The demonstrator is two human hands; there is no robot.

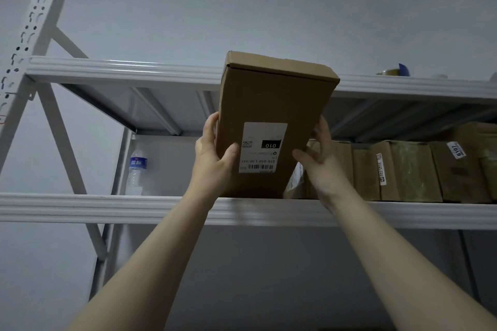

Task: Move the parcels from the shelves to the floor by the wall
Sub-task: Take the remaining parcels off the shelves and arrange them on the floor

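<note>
Left hand (212,160) and right hand (324,166) grip the tilted parcel (269,99) before the shelf (134,208), boxes (408,169) rightward, bottle (137,166) leftward.

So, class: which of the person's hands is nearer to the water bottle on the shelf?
Left. The left hand grips the parcel at its left edge, just right of the water bottle; the right hand holds its opposite edge, farther away.

Raised left hand (212,159) and right hand (321,166) clasp the parcel (271,99).
</note>
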